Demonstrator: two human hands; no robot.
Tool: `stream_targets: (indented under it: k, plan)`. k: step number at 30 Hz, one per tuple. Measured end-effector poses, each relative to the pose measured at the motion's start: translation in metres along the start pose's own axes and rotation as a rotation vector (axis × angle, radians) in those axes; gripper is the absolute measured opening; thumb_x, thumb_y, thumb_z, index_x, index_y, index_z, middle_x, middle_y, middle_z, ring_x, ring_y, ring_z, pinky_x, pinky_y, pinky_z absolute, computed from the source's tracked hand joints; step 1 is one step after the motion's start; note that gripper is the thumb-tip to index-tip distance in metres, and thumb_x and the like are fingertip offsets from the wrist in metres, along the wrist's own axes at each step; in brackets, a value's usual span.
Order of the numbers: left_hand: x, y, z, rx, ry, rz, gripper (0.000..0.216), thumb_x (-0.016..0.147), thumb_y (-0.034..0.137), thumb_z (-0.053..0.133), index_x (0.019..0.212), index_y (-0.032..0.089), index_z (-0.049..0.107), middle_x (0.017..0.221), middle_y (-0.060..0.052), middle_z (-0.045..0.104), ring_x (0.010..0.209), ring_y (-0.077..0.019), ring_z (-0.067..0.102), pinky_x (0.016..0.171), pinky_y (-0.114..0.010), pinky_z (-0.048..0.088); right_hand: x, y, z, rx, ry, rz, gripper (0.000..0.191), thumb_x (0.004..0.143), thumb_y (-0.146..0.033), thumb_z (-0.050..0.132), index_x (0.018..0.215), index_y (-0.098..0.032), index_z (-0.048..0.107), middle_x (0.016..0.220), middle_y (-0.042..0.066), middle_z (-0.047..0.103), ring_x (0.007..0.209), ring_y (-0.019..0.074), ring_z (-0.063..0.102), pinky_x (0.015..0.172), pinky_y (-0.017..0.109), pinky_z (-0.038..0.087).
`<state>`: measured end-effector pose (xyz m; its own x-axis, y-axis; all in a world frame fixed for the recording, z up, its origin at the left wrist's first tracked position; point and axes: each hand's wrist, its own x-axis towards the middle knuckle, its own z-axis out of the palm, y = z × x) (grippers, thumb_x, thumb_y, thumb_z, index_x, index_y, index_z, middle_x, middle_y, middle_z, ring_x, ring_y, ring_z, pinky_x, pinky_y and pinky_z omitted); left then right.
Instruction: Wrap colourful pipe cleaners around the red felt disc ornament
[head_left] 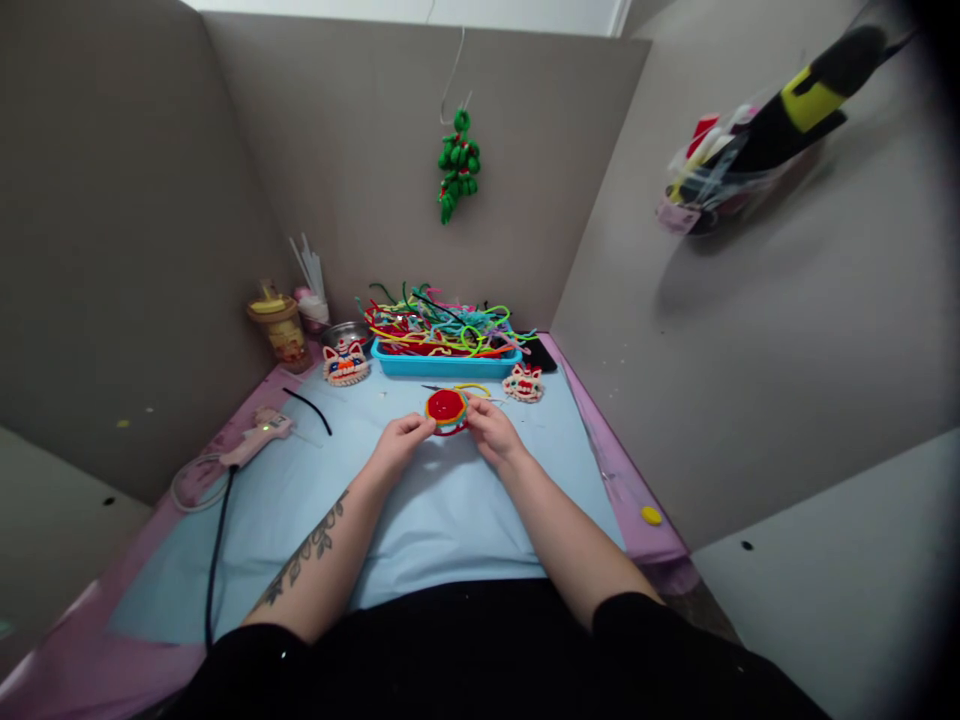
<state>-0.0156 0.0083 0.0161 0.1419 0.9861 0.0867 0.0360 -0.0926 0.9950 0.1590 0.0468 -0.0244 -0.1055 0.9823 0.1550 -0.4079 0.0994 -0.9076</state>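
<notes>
Between my two hands, above the blue cloth [450,535], is a round red craft piece [445,405] with orange and blue-green bands along its lower edge, seemingly made of pipe cleaners. My left hand [406,440] pinches its left side. On the right side, the fingers of my right hand [491,428] grip the rim. Just behind the piece lie scissors with a yellow handle [474,388], partly hidden by it. Two lion-face craft pieces rest nearby: one with orange and blue [346,364] at the left, a smaller red-and-cream one [523,383] at the right.
A blue tray [450,366] heaped with colourful pipe cleaners [457,325] stands at the back. On the left are a pink glue gun [259,442] with a cord, a black strip [309,408] and a cup [279,330]. A yellow cap [651,515] sits near the right edge.
</notes>
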Motion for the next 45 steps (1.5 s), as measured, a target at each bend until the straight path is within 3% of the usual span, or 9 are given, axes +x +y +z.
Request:
stream_targets:
  k: [5, 10, 18, 25, 33, 40, 45]
  plan:
    - [0.000, 0.001, -0.002, 0.009, -0.045, 0.014, 0.040, 0.062, 0.051, 0.071, 0.054, 0.014, 0.059, 0.055, 0.003, 0.045, 0.058, -0.0108, 0.037, 0.058, -0.025, 0.029, 0.000, 0.001, -0.002, 0.032, -0.030, -0.007, 0.033, 0.057, -0.047, 0.079, 0.067, -0.020, 0.064, 0.120, 0.005, 0.060, 0.114, 0.0263, 0.053, 0.101, 0.040, 0.036]
    - [0.000, 0.000, -0.003, -0.028, -0.019, 0.006, 0.042, 0.066, 0.056, 0.066, 0.061, 0.015, 0.056, 0.053, 0.005, 0.040, 0.054, -0.0093, 0.031, 0.054, -0.024, 0.025, 0.000, -0.002, -0.001, 0.024, -0.074, -0.031, 0.031, 0.057, -0.047, 0.080, 0.066, -0.021, 0.065, 0.112, 0.004, 0.063, 0.116, 0.0262, 0.051, 0.105, 0.041, 0.032]
    - [-0.002, 0.005, -0.005, -0.062, -0.083, 0.013, 0.043, 0.060, 0.051, 0.072, 0.052, 0.016, 0.049, 0.051, 0.005, 0.040, 0.054, -0.0088, 0.034, 0.058, -0.023, 0.029, -0.004, -0.007, 0.001, 0.053, -0.196, -0.088, 0.027, 0.060, -0.043, 0.081, 0.067, -0.022, 0.066, 0.117, 0.003, 0.062, 0.117, 0.0242, 0.052, 0.105, 0.040, 0.032]
    - [0.001, -0.001, -0.005, -0.050, -0.051, 0.031, 0.037, 0.063, 0.050, 0.071, 0.064, 0.015, 0.058, 0.055, 0.005, 0.044, 0.056, -0.0093, 0.035, 0.058, -0.024, 0.029, -0.001, -0.005, 0.000, 0.041, -0.138, -0.055, 0.030, 0.059, -0.046, 0.080, 0.066, -0.021, 0.064, 0.114, 0.004, 0.063, 0.116, 0.0247, 0.052, 0.102, 0.041, 0.035]
    - [-0.001, -0.002, -0.008, -0.031, -0.087, 0.031, 0.033, 0.057, 0.041, 0.076, 0.052, 0.014, 0.057, 0.059, 0.002, 0.049, 0.062, -0.0119, 0.042, 0.062, -0.026, 0.032, -0.005, -0.006, -0.001, 0.064, -0.174, -0.061, 0.028, 0.058, -0.043, 0.082, 0.065, -0.022, 0.065, 0.123, 0.003, 0.058, 0.116, 0.0244, 0.053, 0.102, 0.041, 0.037]
    - [0.001, -0.006, -0.007, -0.080, -0.029, 0.004, 0.037, 0.067, 0.051, 0.065, 0.059, 0.015, 0.058, 0.053, 0.004, 0.043, 0.055, -0.0100, 0.035, 0.057, -0.024, 0.028, -0.005, -0.007, -0.001, 0.087, -0.142, -0.057, 0.026, 0.059, -0.041, 0.082, 0.065, -0.022, 0.065, 0.119, 0.002, 0.059, 0.115, 0.0231, 0.052, 0.103, 0.039, 0.035]
    - [0.002, -0.010, -0.009, -0.094, -0.034, -0.003, 0.038, 0.064, 0.051, 0.067, 0.060, 0.014, 0.057, 0.053, 0.004, 0.043, 0.054, -0.0091, 0.034, 0.055, -0.024, 0.029, -0.008, -0.007, 0.001, 0.075, -0.173, -0.036, 0.028, 0.058, -0.043, 0.082, 0.065, -0.022, 0.065, 0.122, 0.002, 0.058, 0.115, 0.0241, 0.052, 0.101, 0.040, 0.038]
